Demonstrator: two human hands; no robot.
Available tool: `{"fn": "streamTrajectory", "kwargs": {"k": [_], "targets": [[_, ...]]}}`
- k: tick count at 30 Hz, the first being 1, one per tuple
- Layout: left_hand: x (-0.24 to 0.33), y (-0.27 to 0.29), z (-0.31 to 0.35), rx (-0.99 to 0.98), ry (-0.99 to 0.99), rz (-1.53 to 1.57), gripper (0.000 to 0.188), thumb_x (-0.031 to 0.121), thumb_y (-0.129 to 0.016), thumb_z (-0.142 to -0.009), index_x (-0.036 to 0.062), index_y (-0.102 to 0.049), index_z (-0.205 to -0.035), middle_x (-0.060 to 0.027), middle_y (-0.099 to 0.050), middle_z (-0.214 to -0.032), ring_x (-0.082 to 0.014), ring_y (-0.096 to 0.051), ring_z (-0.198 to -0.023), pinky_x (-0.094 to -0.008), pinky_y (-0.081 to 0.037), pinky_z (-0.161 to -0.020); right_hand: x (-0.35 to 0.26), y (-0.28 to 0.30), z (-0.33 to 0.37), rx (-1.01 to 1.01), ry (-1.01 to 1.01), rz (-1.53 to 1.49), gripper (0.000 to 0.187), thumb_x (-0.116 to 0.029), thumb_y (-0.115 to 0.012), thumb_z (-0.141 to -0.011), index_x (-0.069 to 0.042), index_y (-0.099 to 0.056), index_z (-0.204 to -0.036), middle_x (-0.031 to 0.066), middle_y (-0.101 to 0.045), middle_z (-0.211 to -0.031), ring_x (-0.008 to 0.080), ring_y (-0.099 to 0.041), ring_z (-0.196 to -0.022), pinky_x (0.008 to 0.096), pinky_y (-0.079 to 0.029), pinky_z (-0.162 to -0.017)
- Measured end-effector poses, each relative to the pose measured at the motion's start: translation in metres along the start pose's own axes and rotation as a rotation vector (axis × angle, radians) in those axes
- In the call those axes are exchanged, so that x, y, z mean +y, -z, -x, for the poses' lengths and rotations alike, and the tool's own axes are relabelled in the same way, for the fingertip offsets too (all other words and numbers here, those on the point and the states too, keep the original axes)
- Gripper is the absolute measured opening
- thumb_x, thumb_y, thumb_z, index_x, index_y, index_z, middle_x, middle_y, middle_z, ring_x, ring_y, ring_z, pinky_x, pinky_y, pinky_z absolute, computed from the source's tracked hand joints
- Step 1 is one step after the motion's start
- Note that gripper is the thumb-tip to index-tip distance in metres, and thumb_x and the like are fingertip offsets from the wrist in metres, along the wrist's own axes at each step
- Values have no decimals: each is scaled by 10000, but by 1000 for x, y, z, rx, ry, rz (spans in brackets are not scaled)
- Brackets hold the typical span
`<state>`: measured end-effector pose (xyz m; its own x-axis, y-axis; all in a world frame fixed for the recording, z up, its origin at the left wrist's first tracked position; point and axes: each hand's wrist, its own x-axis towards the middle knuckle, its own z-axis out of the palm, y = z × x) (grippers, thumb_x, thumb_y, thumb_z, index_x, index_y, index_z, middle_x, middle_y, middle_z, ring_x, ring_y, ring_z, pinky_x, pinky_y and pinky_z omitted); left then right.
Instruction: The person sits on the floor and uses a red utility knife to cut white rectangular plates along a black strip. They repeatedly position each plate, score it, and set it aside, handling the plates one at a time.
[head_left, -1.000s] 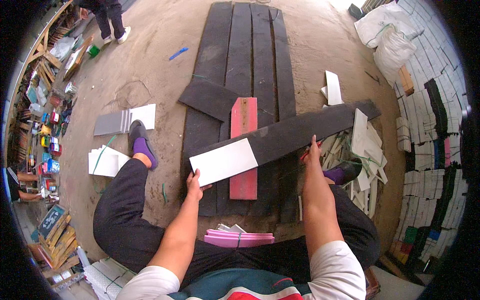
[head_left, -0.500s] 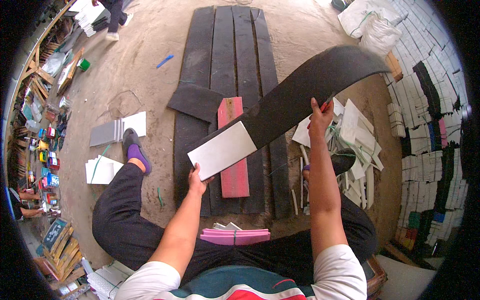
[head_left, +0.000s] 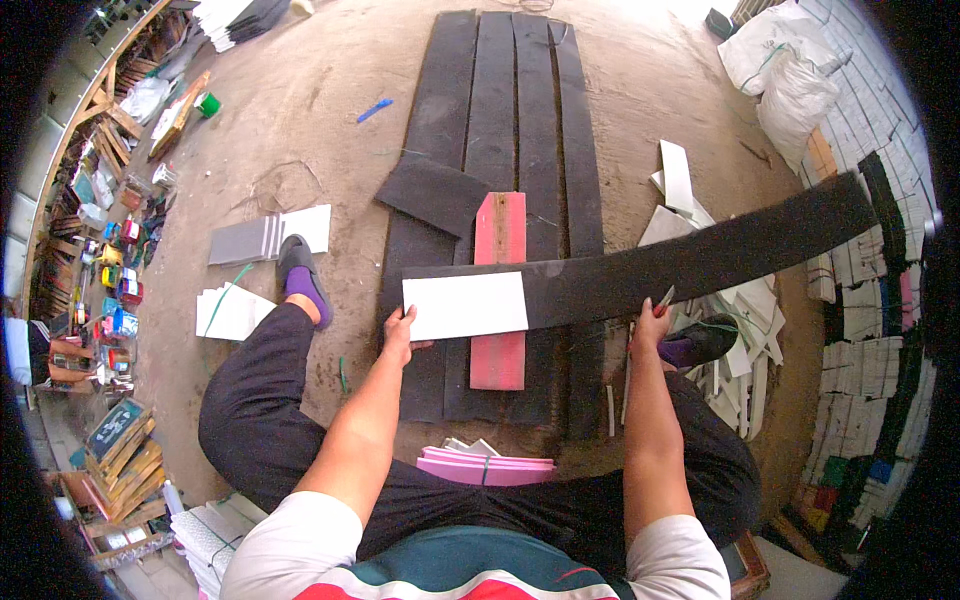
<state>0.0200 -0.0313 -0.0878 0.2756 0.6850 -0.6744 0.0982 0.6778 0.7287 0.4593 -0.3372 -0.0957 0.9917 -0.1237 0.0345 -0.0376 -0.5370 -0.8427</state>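
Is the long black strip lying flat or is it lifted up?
Mostly flat. The long black strip lies across the pink board; the left hand and right hand press its near edge.

Matt black rubbery strip (head_left: 680, 268), smooth white card (head_left: 466, 305), rough dusty concrete floor (head_left: 300, 120)

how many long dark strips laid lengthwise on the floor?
4 long dark strips, side by side on the dirt floor: far left, centre-left, centre-right, far right. Their near ends are partly covered; more may be hidden.
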Motion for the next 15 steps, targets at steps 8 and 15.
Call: {"fn": "streamTrajectory", "kwargs": {"k": [8,15], "targets": [[2,21,-8,19,-17,-18,361,335,-601,-1026,111,-602,-1309,-80,-719,-1045,-215,-736,-814,-387,-643,-525,-58,-24,111,-556,597,259,381,-381,-746,-898,-131,-684,-1179,139,-697,-1009,350,-693,-937,453,-534,-778],[-12,29,-16,-75,3,30,385,351,-648,-999,126,-615,-1310,-90,-724,-1036,-233,-732,-807,-405,-634,-524,-101,-65,214,-889,583,573,542,-424,-747,-883,-339,-590,-1395,109,-553,-1398,373,-693,-1062,463,-584,-820]]}}
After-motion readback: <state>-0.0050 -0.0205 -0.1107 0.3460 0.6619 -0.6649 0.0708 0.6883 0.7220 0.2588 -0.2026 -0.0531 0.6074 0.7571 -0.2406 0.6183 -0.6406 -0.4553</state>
